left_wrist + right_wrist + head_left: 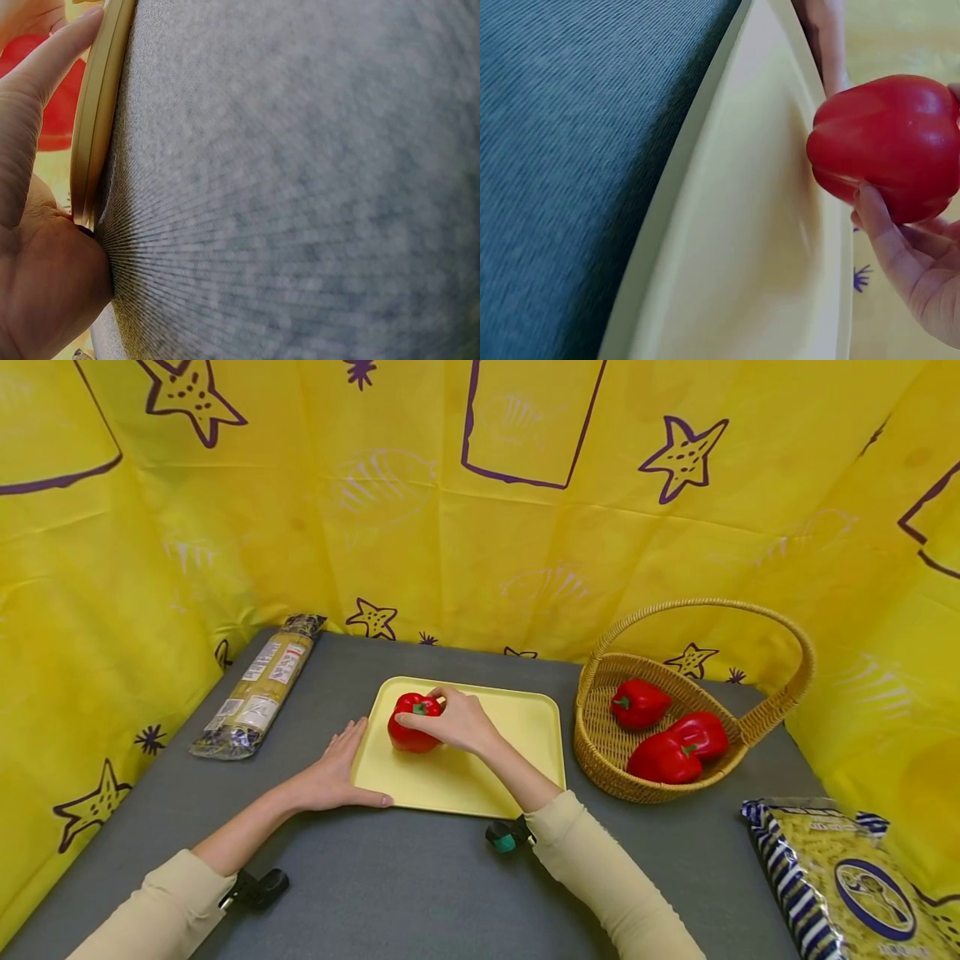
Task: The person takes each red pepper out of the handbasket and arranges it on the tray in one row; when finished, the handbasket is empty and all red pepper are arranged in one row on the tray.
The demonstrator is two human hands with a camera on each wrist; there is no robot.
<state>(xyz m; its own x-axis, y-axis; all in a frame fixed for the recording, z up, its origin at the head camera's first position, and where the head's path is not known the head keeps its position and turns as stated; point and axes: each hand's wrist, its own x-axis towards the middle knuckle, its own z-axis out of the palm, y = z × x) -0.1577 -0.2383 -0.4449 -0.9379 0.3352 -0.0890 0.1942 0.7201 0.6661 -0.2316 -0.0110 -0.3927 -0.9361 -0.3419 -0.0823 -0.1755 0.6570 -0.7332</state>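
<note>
A red bell pepper (412,738) is over the left part of a pale yellow tray (517,727). My right hand (459,723) grips the pepper from its right side, thumb and fingers around its upper part. Whether the pepper's bottom touches the tray I cannot tell. In the right wrist view the pepper (889,146) is seen side-on between thumb and fingers. My left hand (333,774) lies at the tray's left front corner, its fingers extended along the left side. The left thumb touches the tray's front rim; in the left wrist view, a digit rests against the rim (97,112).
Right of the tray stands a wicker basket (611,781) with a tall handle, holding three red peppers (640,703). A bag of pasta (855,877) lies at the front right. A long pasta packet (262,685) lies at the back left. Yellow patterned cloth (420,527) encloses the grey table (390,885).
</note>
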